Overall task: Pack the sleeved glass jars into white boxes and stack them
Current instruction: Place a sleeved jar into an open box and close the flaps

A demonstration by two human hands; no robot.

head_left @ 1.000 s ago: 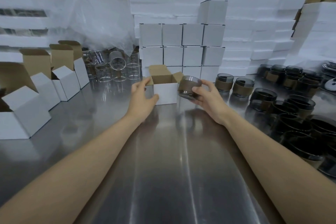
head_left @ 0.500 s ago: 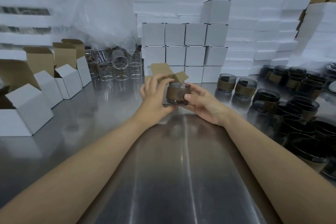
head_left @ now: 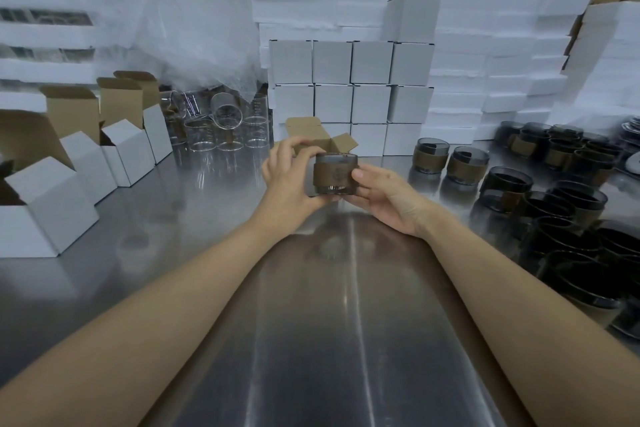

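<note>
Open box [head_left: 310, 130] mostly hidden behind hands and jar; only its brown flaps show. Dark jars at far right blur together, no count possible. One sleeved jar [head_left: 335, 175] is held upright off the surface [head_left: 329, 322], just in front of that box. Left hand [head_left: 287, 180] curls its fingers round the jar's left side; right hand [head_left: 388, 198] pinches its right side. A second ago the right hand alone held it, tilted, with the left hand on the box. Two standing jars [head_left: 431, 154] to the right. Four left-side boxes [head_left: 128, 152], flaps up.

head cam, single view | faces forward and down | close over metal table [head_left: 346, 340] | stacked white boxes [head_left: 349, 62] at back
</note>
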